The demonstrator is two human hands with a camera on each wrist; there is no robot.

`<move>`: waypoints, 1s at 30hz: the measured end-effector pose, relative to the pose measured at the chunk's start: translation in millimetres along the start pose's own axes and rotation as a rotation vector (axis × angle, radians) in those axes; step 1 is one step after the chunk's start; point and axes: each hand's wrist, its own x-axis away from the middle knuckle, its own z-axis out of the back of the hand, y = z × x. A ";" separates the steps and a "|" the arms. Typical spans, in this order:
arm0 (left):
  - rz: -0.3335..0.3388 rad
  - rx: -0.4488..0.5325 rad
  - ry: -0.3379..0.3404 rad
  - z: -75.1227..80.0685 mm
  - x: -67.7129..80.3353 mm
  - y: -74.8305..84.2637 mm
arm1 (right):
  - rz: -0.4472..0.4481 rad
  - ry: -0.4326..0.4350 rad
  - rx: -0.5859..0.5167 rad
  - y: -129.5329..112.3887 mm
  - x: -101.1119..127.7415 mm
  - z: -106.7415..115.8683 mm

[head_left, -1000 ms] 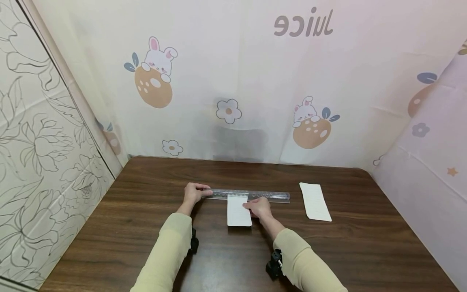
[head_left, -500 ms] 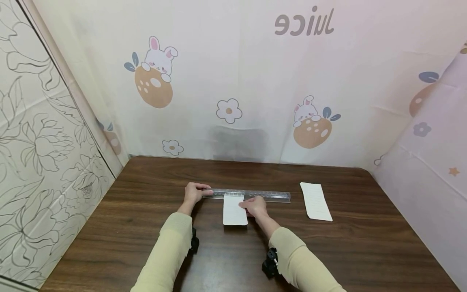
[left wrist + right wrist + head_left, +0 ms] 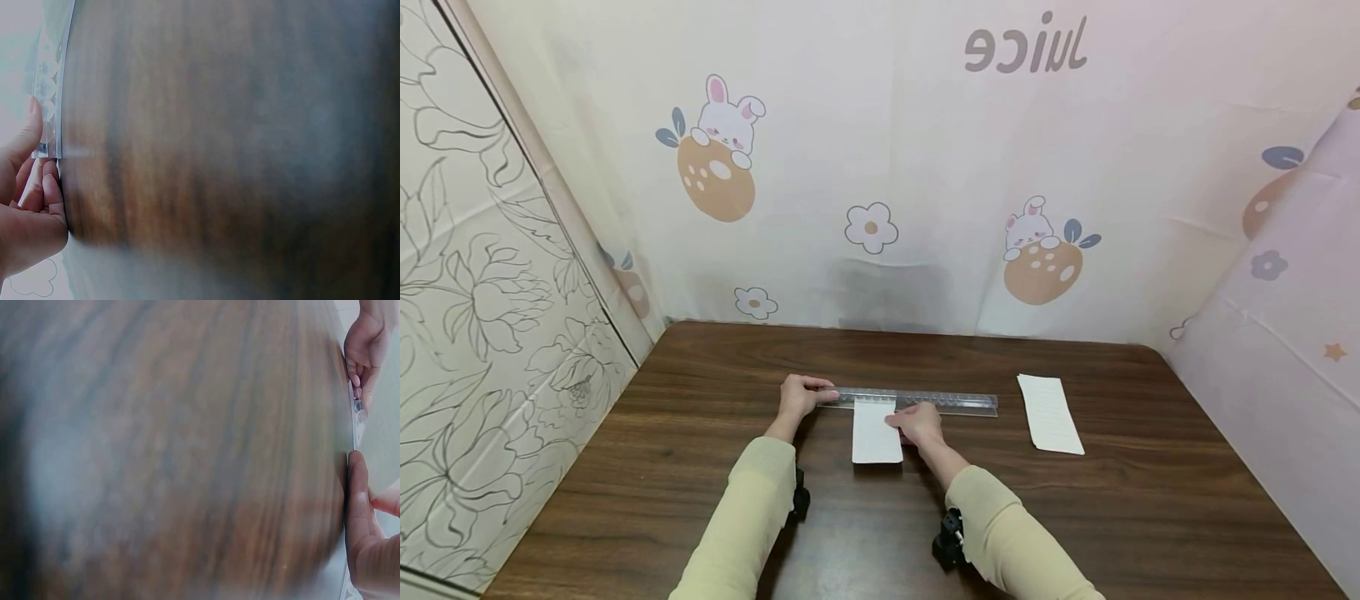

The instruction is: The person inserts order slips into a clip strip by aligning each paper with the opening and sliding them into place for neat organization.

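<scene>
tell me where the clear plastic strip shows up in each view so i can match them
Head: clear plastic strip lying crosswise, just below picture centre.
Left wrist: clear plastic strip at upper left, running from the top edge to the left hand.
Right wrist: a thin sliver near the right edge, between left hand and right hand.
Shared landmark: left hand at its end.

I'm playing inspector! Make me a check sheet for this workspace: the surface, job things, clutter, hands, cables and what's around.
Surface: dark wood-grain tabletop
Job's things: clear ruler; white paper slip, its far end overlapping the ruler in view
Clutter: other white paper, apart, right of the ruler
Hands: left hand pinches the ruler's left end; right hand pinches the slip's right edge
Cables: nothing clearly seen
Surroundings: bunny-and-flower backdrop behind; floral panel left
</scene>
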 end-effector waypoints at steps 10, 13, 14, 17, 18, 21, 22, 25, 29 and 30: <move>0.004 0.010 -0.008 0.6 1.0 1.0 | -0.007 -0.008 -0.006 -2.8 0.9 -5.7; -0.008 -0.001 -0.006 0.7 1.7 1.6 | -0.003 -0.012 -0.004 -3.8 1.3 -7.1; -0.012 -0.001 -0.006 0.7 2.0 1.7 | 0.000 -0.014 -0.002 -4.0 1.2 -7.5; -0.018 0.002 -0.008 0.9 3.0 1.9 | -0.001 -0.010 0.005 -4.4 0.1 -8.8; -0.017 0.005 -0.009 1.0 3.4 2.0 | 0.002 -0.008 0.008 -4.2 -0.4 -9.6; -0.012 0.014 -0.011 1.4 4.0 2.4 | 0.006 -0.005 0.010 -4.6 -1.1 -12.0; -0.010 0.016 -0.013 1.5 4.0 2.3 | 0.007 -0.003 0.011 -4.8 -1.0 -12.9; -0.005 0.023 -0.015 1.5 4.0 2.1 | 0.004 -0.003 0.004 -6.8 0.6 -14.6; -0.005 0.022 -0.012 1.4 3.8 1.8 | -0.003 -0.005 -0.002 -8.4 2.0 -16.2; -0.005 0.025 -0.013 1.3 3.7 1.8 | -0.002 -0.005 -0.003 -8.6 2.0 -16.6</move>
